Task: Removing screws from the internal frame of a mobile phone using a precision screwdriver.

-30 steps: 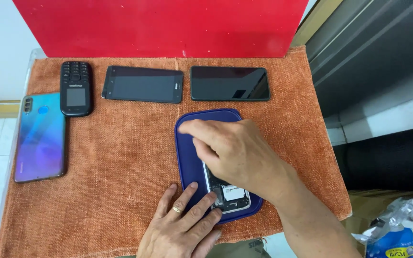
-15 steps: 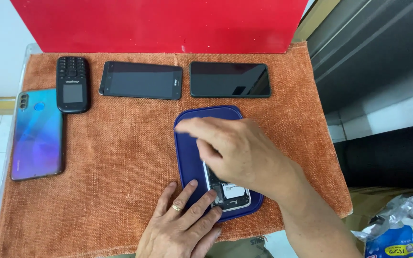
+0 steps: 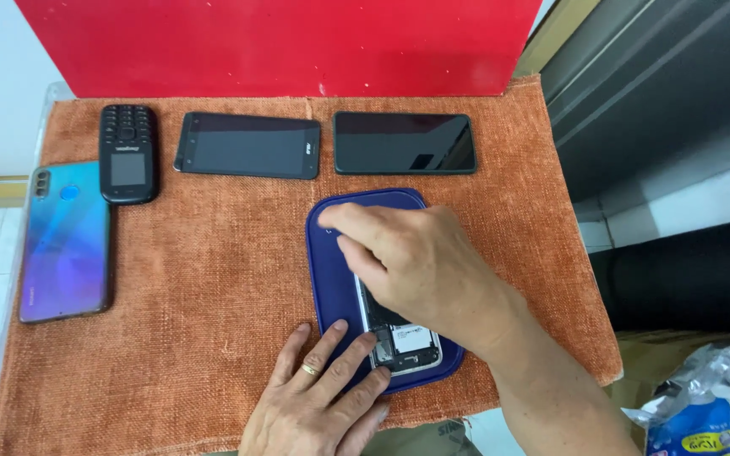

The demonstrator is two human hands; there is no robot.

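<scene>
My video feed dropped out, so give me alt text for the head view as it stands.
Both hands work on an opened phone lying on a dark blue tray: the right hand covers its upper part, the left hand presses its lower end. The tray sits on an orange cloth with four other phones: a keypad phone, two black smartphones and a blue-backed one.

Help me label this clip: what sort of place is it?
Probably a small phone repair bench: an opened phone lies on a blue tray under both hands, with four other phones, such as a keypad phone, lined up on an orange mat.
</scene>
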